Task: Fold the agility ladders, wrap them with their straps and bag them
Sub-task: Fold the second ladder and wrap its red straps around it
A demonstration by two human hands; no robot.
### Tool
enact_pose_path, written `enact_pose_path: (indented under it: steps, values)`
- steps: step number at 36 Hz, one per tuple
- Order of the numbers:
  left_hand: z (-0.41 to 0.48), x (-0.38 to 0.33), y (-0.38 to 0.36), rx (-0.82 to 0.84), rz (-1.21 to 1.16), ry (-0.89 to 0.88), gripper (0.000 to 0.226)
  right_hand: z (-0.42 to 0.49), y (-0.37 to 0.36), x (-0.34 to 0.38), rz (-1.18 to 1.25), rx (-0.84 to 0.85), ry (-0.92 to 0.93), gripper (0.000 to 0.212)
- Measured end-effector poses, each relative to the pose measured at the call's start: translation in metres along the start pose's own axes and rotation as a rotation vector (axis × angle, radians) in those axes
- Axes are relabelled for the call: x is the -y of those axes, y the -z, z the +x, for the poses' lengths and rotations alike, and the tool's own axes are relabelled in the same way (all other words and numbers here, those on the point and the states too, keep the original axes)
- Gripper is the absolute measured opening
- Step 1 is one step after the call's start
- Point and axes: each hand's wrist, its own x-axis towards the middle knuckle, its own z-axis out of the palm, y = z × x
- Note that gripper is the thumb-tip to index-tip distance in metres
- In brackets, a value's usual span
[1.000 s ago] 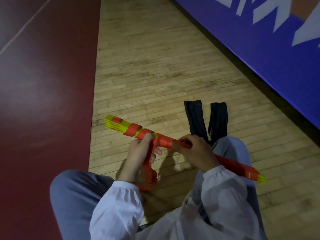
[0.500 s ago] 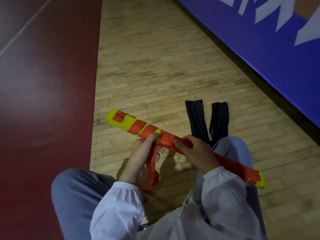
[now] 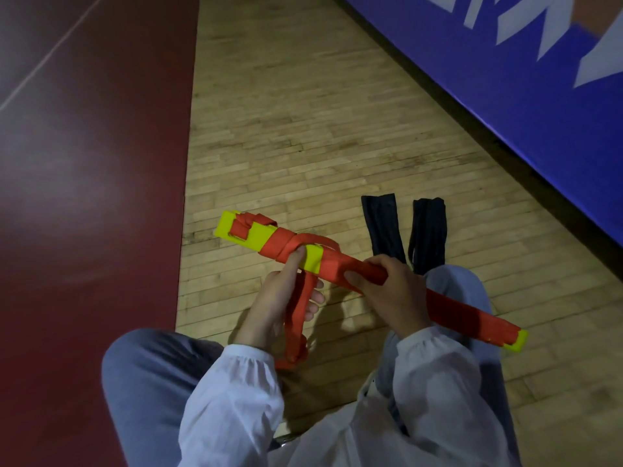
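Seated on the floor with knees raised, looking down on both hands. Holding across the lap a long, flat ladder bundle (image 3: 313,261) of stacked yellow plastic rungs, clear of the floor, slanted from far left to near right, its near-right part above the right knee (image 3: 455,284) in grey-blue trousers. Bound along most of its length with coils of orange woven strap (image 3: 468,315); bare yellow only at the far-left end, at 1 patch near the middle and at the near-right tip. Bunched into a thick crossing just left of that patch.

Left hand (image 3: 276,298): below the bundle, thumb stretched up and pressing the orange crossing at the edge of the yellow patch, other fingers curled close together beneath, with the loose tail of the strap running down across them to a crumpled heap between the knees.

Right hand (image 3: 391,291): clamped on the middle of the bundle, fingers curled close together over its top, thumb pressed along the near side onto the strap.

Beyond the right hand, flat on the pale wooden plank floor (image 3: 303,129): 2 narrow black fabric bags (image 3: 382,227), side by side, slightly apart, near ends hidden behind hand and knee. To the left, a dark red floor surface (image 3: 84,197); to the right, a blue padded wall (image 3: 505,96) with white lettering.
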Motion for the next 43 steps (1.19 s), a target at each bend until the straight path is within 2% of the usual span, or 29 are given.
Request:
enact_pose_path:
  steps: [7, 20, 23, 29, 33, 43]
  values:
    - [0.005, 0.002, 0.0, 0.012, -0.011, 0.0, 0.067, 0.0, -0.002, -0.002, 0.041, -0.057, 0.004, 0.033]
    - [0.007, 0.003, -0.004, -0.084, -0.017, -0.048, 0.074, 0.001, -0.005, -0.004, 0.01, -0.049, 0.042, 0.044]
    - [0.006, 0.005, -0.005, -0.108, -0.023, -0.094, 0.071, 0.002, -0.001, -0.003, 0.002, 0.001, 0.053, 0.043]
    - [0.002, 0.01, -0.004, -0.111, 0.01, -0.169, 0.068, 0.004, 0.015, 0.003, 0.038, 0.212, 0.036, 0.042]
    - [0.0, 0.01, -0.004, -0.103, 0.039, -0.185, 0.068, 0.003, 0.017, 0.004, -0.104, 0.31, 0.009, 0.054]
    - [-0.002, 0.01, -0.001, -0.06, 0.02, -0.163, 0.065, 0.002, 0.015, 0.005, -0.148, 0.347, -0.009, 0.058]
